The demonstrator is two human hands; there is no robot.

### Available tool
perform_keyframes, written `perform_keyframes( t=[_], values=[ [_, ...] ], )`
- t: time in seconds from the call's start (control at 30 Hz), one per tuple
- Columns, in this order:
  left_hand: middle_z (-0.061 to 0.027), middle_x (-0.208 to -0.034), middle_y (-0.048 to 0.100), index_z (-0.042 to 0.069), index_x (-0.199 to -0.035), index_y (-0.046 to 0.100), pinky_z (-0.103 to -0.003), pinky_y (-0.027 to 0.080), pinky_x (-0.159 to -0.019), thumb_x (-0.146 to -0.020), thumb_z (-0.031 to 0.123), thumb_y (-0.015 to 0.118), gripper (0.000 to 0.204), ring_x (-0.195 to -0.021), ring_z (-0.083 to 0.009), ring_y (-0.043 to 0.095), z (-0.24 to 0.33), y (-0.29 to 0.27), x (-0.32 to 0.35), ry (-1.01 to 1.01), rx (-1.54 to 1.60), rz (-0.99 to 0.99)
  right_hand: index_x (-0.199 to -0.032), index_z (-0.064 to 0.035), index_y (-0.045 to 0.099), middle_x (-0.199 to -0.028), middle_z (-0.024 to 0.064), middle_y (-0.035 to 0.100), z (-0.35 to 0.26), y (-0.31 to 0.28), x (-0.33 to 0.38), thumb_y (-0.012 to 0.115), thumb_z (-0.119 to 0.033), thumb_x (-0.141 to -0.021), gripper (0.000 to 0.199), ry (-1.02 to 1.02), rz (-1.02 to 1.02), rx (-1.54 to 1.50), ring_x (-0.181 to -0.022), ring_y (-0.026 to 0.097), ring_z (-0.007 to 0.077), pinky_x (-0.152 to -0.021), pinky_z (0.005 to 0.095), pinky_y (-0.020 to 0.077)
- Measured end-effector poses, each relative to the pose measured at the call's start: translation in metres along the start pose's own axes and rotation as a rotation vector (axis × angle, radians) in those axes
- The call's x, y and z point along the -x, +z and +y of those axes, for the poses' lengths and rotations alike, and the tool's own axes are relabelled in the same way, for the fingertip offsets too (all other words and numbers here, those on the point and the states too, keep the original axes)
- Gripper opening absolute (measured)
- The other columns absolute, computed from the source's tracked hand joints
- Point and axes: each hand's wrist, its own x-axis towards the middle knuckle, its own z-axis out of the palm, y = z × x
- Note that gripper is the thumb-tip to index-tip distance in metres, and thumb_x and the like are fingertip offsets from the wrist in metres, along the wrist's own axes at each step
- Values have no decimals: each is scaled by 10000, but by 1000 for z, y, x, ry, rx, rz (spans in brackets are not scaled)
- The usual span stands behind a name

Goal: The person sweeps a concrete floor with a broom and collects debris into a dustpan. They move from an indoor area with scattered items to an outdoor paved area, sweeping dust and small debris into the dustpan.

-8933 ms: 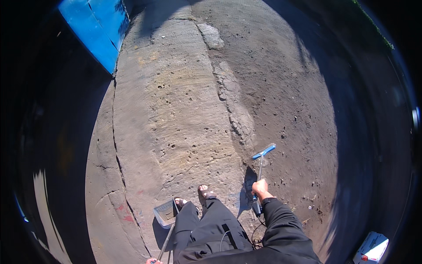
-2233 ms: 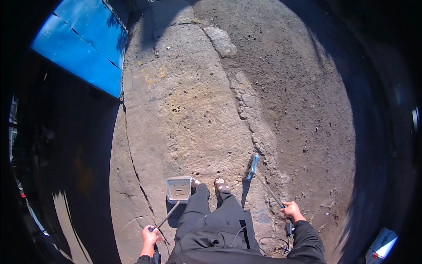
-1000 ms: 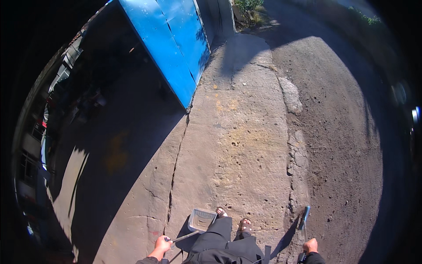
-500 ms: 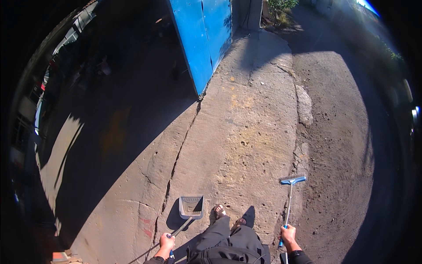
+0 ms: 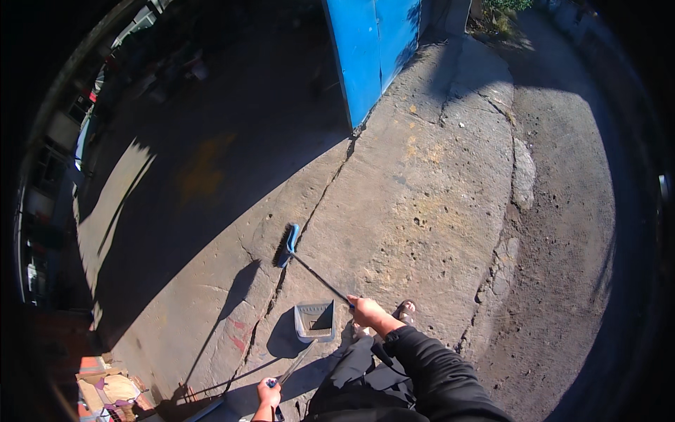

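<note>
My right hand [image 5: 373, 314] is closed round the dark handle of a broom [image 5: 292, 240], reaching across in front of my body. The broom's blue head, with dark bristles facing left, hangs over or rests near the long crack in the concrete; I cannot tell whether it touches. Below it, near my feet, is a grey long-handled dustpan [image 5: 301, 325] with its hollow showing and ridges along one edge. My left hand [image 5: 268, 394] is closed on the dustpan's pole, low in view. No loose litter can be made out in the pan.
A blue metal gate [image 5: 355, 60] stands at the top beside a dark shaded area. A broken concrete edge [image 5: 500, 271] borders rough dirt on the right. At the lower left sits a cardboard box [image 5: 116, 390] with stuff in it. My sandalled foot [image 5: 407, 309] is close by.
My right hand has swung the broom from the far right across to the left, past the dustpan. The left hand keeps the pole. My view has shifted a little left.
</note>
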Motion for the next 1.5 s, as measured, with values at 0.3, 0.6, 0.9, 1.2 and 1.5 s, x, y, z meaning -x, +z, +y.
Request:
perform_keyframes(
  t=[0.3,0.6,0.9,1.2,1.5],
  values=[
    [-86,-805,707,-17,-1071,659,-326,557,-483,-846,6,803,268,-566,-166,666,-1,-10,40,226,-165,33,-1311,-101,658,-1047,237,757,60,-25,-25,505,-168,-1002,351,139,-117,174,-954,743,430,-815,521,599],
    [-76,-851,688,-3,-1121,633,-360,548,-472,-929,8,755,228,-539,-184,663,74,7,26,-346,-14,-81,-1425,-131,611,-1075,303,733,333,-83,311,522,-270,-1024,434,839,142,70,-1056,705,487,-915,550,556],
    [-82,-824,708,4,-1086,641,-343,534,-470,-917,5,751,201,-520,-184,658,98,23,19,-245,32,-109,-760,-104,756,-827,107,781,400,-83,426,599,-226,-953,277,878,-209,719,-839,776,321,-672,392,594],
    [-78,-824,693,6,-1060,613,-312,519,-438,-935,-35,715,167,-514,-171,629,78,46,34,-293,232,-88,-1532,-43,469,-937,321,719,263,-96,352,508,-292,-1042,551,814,292,80,-907,702,518,-806,592,537],
    [-88,-855,700,-16,-1084,643,-335,584,-479,-911,-61,738,203,-657,-196,707,28,40,51,-216,279,-46,-1575,-213,461,-1210,239,736,130,-89,78,267,-367,-1138,502,327,-58,396,-1119,709,441,-947,544,555]
  ],
)
